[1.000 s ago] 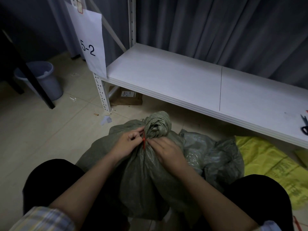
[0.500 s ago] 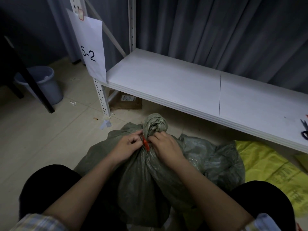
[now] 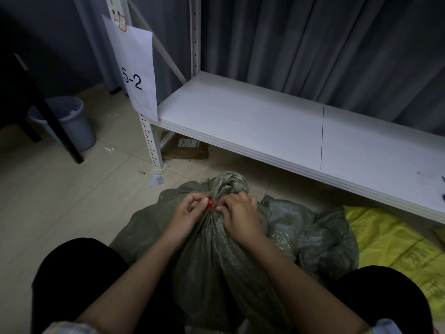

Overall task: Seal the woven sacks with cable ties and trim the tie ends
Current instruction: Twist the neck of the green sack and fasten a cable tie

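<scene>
A green woven sack stands on the floor between my knees, its mouth twisted into a bunched neck. A red cable tie wraps that neck, only a short piece of it showing. My left hand pinches the tie from the left. My right hand grips the tie and the sack's neck from the right. A second green sack lies slumped to the right. Scissors lie on the shelf at the far right edge, mostly cut off.
A low white shelf board runs across in front of me, with a paper sign "5-2" on its post. A yellow woven sack lies flat at right. A blue bucket and a dark table leg stand at left. A cardboard box sits under the shelf.
My right hand has slid up onto the sack's neck and both hands have closed in on the red tie, of which less shows now. The view has tilted slightly downward.
</scene>
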A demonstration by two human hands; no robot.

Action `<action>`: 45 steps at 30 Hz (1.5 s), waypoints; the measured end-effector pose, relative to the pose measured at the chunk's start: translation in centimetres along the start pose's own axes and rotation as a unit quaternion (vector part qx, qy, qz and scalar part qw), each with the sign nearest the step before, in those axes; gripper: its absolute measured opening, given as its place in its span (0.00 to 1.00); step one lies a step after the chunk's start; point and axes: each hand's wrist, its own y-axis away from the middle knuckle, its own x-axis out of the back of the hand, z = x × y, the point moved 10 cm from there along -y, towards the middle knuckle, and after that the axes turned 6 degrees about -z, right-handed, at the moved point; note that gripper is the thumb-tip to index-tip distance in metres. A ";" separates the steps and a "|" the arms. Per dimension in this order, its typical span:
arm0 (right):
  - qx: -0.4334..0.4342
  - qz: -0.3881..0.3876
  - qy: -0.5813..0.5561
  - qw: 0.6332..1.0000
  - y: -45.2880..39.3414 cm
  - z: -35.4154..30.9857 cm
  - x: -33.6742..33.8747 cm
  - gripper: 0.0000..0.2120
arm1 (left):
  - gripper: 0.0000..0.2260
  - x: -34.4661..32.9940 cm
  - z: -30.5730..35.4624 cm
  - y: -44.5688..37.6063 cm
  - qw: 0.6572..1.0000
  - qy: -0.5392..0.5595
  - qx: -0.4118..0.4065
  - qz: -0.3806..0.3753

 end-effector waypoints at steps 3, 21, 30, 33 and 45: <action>-0.024 0.000 -0.014 1.000 0.2 0.3 -0.1 0.05 | 0.05 0.5 -0.2 0.0 1.000 -0.020 -0.008 0.022; -0.031 -0.066 0.001 0.997 0.7 -0.8 -0.9 0.06 | 0.09 -0.5 1.5 0.0 0.980 -0.174 0.003 -0.092; 0.010 -0.030 -0.014 0.999 0.9 -0.3 -0.6 0.06 | 0.08 -0.4 2.1 0.2 0.982 -0.181 -0.021 -0.048; 0.032 -0.029 -0.014 0.999 1.0 0.0 -0.6 0.05 | 0.08 -0.5 2.4 0.2 0.977 -0.208 -0.021 -0.040; 0.100 0.004 0.126 0.987 0.5 -0.8 -0.3 0.05 | 0.03 -0.9 5.1 1.1 0.920 -0.381 -0.093 -0.024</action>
